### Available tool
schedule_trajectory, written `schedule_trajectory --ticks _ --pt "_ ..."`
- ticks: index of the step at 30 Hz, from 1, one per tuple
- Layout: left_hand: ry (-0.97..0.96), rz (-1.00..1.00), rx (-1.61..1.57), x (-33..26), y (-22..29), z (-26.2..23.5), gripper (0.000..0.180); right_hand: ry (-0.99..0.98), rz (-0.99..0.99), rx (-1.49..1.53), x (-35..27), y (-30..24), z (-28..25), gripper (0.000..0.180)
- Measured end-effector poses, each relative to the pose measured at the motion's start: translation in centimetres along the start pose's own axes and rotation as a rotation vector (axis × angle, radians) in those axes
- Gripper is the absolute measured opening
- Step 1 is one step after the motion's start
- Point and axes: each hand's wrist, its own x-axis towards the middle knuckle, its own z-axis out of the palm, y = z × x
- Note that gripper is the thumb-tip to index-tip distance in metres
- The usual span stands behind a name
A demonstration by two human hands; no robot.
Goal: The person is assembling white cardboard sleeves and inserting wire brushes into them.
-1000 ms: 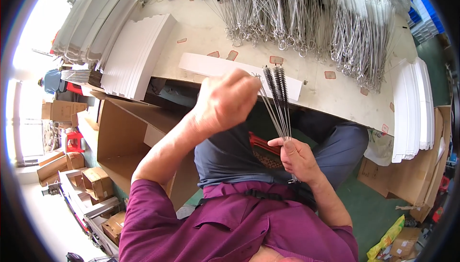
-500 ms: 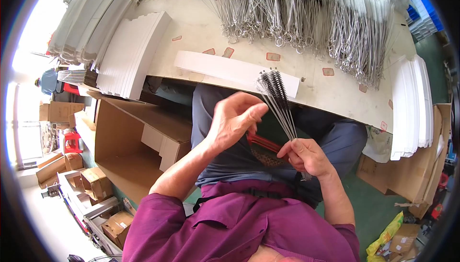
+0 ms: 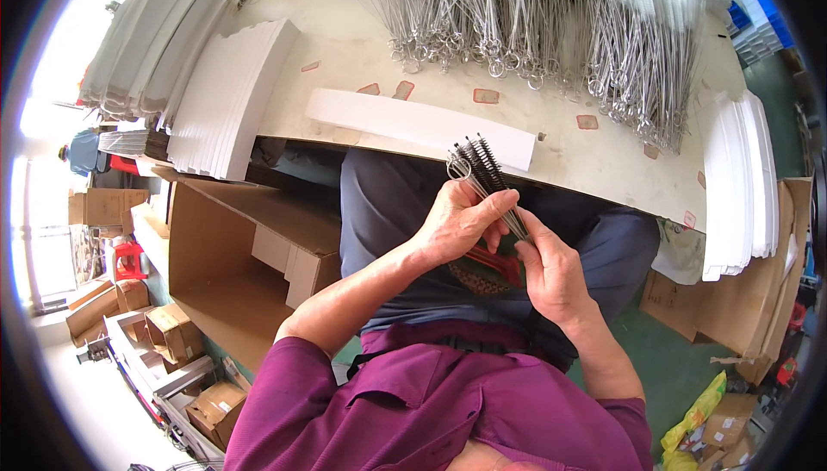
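Note:
Above my lap, near the table's front edge, both hands are closed around a bundle of straw brushes (image 3: 484,166). Their black bristle heads point up and away from me, and thin metal stems run down between my fingers. My left hand (image 3: 461,219) pinches the bundle just below the bristles, where a wire loop also sticks up. Lower on the stems is my right hand (image 3: 554,266), fingers wrapped round them. The bundle's lower end is hidden by the right hand. Just beyond the bristles lies a long flat white box (image 3: 413,124) on the table (image 3: 345,49).
Many wire-looped brushes (image 3: 491,18) with black bristles lie along the back, beside white-bristled ones (image 3: 650,49). White cardboard stacks stand left (image 3: 228,100) and right (image 3: 741,187). An open brown carton (image 3: 215,273) is left of my legs. A red stool (image 3: 129,260) stands far left.
My left hand has moved right and closed on the bundle, with a wire loop now beside the bristles. My right hand has shifted up slightly; the bundle sits a little lower.

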Motion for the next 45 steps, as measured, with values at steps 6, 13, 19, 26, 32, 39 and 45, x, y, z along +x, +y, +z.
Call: schedule_trajectory --ticks 6,13,19,26,32,39,45 --pt "0.279 0.611 1.043 -0.4 2.0 -3.6 0.054 0.186 -0.004 -0.052 -0.4 1.5 -2.6 0.029" --pt "0.277 0.669 1.795 1.2 6.2 -10.8 0.102 0.200 0.052 -0.069 -1.2 2.8 -3.9 0.029" --pt "0.296 0.593 1.702 0.8 7.5 -10.2 0.089 0.223 -0.022 -0.069 -1.3 3.6 -3.2 0.030" --pt "0.291 0.526 1.697 0.3 5.7 -12.4 0.074 0.216 0.027 -0.068 -1.7 3.1 -3.3 0.029" --pt "0.501 0.520 1.410 -2.3 7.3 -12.1 0.042 0.150 0.066 -0.038 -1.7 2.6 -3.3 0.031" --pt "0.507 0.611 -0.039 -1.1 13.8 -12.6 0.045 0.087 -0.044 0.017 -1.3 -0.2 -2.2 0.041" --pt "0.497 0.623 -0.419 1.1 11.4 -12.4 0.047 0.023 -0.261 0.010 -1.2 -1.0 -0.1 0.052"
